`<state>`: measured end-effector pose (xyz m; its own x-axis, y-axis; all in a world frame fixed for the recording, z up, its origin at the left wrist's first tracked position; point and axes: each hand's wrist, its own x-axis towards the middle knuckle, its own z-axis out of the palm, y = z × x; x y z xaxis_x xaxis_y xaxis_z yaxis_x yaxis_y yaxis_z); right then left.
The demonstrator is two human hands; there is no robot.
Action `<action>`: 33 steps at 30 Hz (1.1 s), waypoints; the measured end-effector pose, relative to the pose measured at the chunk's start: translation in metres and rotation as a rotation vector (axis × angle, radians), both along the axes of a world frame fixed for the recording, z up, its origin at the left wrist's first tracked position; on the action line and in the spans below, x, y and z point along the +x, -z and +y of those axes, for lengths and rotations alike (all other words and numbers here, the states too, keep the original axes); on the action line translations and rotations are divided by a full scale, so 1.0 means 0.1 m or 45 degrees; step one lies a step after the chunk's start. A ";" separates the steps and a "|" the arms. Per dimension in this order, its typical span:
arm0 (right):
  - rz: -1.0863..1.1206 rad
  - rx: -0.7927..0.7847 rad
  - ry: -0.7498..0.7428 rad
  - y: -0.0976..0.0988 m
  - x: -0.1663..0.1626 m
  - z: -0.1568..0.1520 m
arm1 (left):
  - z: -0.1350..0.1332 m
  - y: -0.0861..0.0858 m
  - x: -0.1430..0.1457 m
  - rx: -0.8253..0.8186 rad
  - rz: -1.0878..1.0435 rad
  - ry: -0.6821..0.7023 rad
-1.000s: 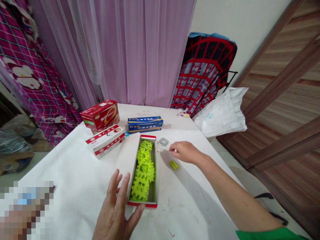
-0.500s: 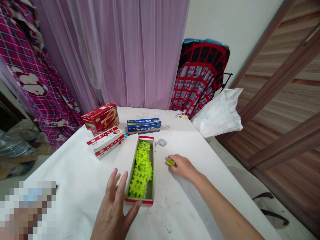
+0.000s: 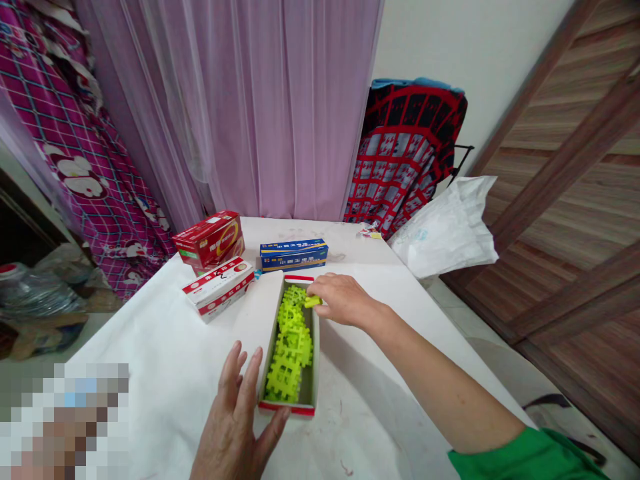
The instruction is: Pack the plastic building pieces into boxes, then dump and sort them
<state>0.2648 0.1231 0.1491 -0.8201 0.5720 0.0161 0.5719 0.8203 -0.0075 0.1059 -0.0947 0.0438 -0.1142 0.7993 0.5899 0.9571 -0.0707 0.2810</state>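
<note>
Brought to the box's (image 3: 317, 373) right edge, the green piece (image 3: 314, 302) is pinched by the right hand (image 3: 344, 299), left hand (image 3: 231, 424) spread, seemingly steadying.

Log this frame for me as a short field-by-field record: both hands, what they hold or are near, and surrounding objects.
Left hand: fingers spread, at the near-left corner of an open white cardboard box with red ends; contact unclear
Right hand: pinching a small yellow-green plastic piece at the box's right wall, near its far end
Box contents: lime-green plastic pieces with notched edges
Back left: red cardboard box, white-and-red cardboard box
Back middle: long blue cardboard box
Surface: white-covered table
</note>
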 end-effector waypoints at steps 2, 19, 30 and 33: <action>0.030 -0.025 0.006 0.03 -0.03 0.01 | -0.01 0.00 0.00 0.005 0.007 0.003; 0.371 -0.488 -0.473 0.35 -0.21 -0.05 | -0.03 0.03 -0.02 -0.020 -0.084 0.004; 0.599 -0.276 -0.468 0.40 -0.04 0.08 | -0.06 0.02 -0.03 0.027 0.038 -0.043; 0.726 -0.184 -0.263 0.42 0.09 0.17 | -0.17 -0.01 -0.10 0.093 0.103 -0.064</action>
